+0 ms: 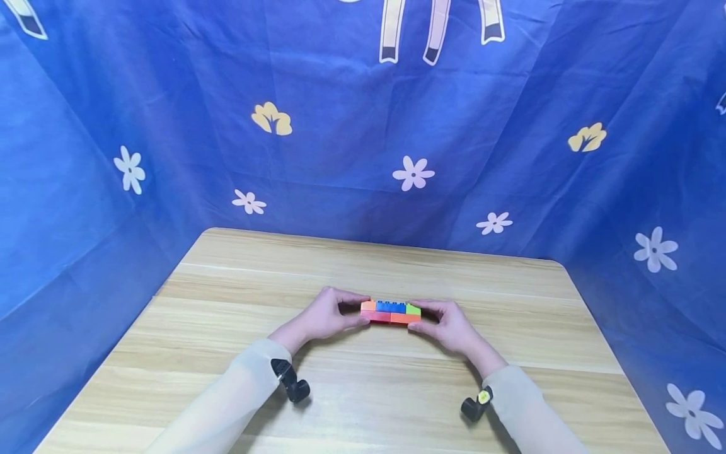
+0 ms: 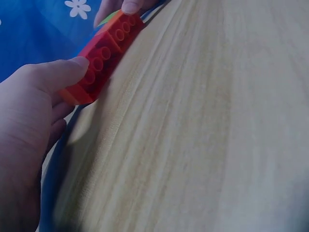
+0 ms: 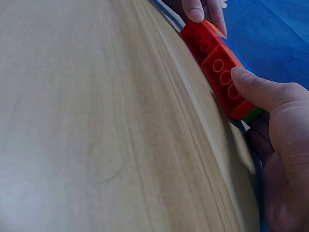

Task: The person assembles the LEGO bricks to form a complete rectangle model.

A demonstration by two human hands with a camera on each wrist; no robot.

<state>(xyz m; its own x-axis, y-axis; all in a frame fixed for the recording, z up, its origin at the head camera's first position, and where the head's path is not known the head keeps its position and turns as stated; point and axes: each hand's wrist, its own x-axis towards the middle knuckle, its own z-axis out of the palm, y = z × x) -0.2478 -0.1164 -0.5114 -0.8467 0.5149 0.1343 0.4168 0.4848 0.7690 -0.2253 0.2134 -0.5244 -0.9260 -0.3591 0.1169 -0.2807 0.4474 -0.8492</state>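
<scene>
A short row of joined toy building bricks (image 1: pixel 391 308) is held between both hands near the middle of the table. In the head view, one layer has an orange, a blue and a green brick; the other has a red and an orange one. The left hand (image 1: pixel 328 313) pinches the left end between thumb and fingers. At the right end, the right hand (image 1: pixel 450 325) grips with its thumb on the near side. Both wrist views show the bricks' hollow undersides with round tubes, the left thumb (image 2: pixel 63 72) and right thumb (image 3: pixel 253 86) pressing on them.
The wood-grain table (image 1: pixel 391 397) has rounded far corners. Blue cloth (image 1: pixel 340 139) with flowers and animal legs printed on it hangs behind and along both sides. Small black cameras (image 1: pixel 292 381) are strapped over the pale sleeves (image 1: pixel 227 397) at each wrist.
</scene>
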